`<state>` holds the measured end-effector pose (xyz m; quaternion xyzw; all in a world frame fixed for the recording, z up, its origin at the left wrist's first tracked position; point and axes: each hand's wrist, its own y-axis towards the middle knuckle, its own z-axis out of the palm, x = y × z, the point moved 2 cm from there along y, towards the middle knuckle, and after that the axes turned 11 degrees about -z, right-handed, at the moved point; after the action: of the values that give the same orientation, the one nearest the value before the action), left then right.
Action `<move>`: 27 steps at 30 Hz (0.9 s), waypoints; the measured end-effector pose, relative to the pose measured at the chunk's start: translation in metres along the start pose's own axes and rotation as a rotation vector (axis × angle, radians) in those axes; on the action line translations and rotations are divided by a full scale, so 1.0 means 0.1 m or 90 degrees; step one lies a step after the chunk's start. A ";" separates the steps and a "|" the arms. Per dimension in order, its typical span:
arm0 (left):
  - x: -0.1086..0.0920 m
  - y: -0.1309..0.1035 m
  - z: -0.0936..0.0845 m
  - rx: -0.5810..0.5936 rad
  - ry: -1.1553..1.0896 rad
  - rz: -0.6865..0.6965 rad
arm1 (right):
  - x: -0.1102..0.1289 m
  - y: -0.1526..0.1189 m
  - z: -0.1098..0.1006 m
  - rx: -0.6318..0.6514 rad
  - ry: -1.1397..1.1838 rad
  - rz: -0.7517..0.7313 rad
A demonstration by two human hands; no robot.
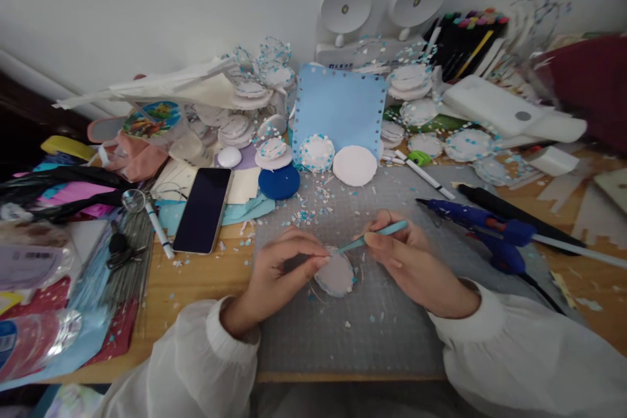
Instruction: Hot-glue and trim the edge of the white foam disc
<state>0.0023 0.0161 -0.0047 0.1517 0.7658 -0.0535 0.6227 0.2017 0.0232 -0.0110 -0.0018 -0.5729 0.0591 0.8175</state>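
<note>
Gripping blue tweezers (pixel 386 230) in the right hand (pixel 411 258), fingers closed around them, tips at the upper rim of the disc (pixel 334 275). Left hand (pixel 284 268): thumb and index pinched on the disc's upper-left rim; can't tell if they also hold the thin wire looping around it. Disc sits between the hands, over the gray mat (pixel 392 349). Blue and white bits (pixel 308 214) scattered beyond. Glue gun (pixel 482 223) right of the right hand, phone (pixel 202 212) left of the mat.
</note>
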 end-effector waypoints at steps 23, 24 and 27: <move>0.06 0.00 -0.01 -0.039 0.006 0.004 | -0.05 0.01 -0.08 0.065 -0.016 -0.125; 0.06 0.00 -0.01 -0.040 0.004 0.001 | -0.05 0.00 -0.07 0.066 -0.018 -0.129; 0.06 0.00 -0.01 -0.039 -0.001 -0.003 | -0.05 0.00 -0.07 0.068 -0.021 -0.139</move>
<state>0.0009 0.0177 -0.0098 0.1308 0.7671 -0.0316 0.6273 0.2068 0.0232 -0.0179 0.1050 -0.5793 0.0004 0.8083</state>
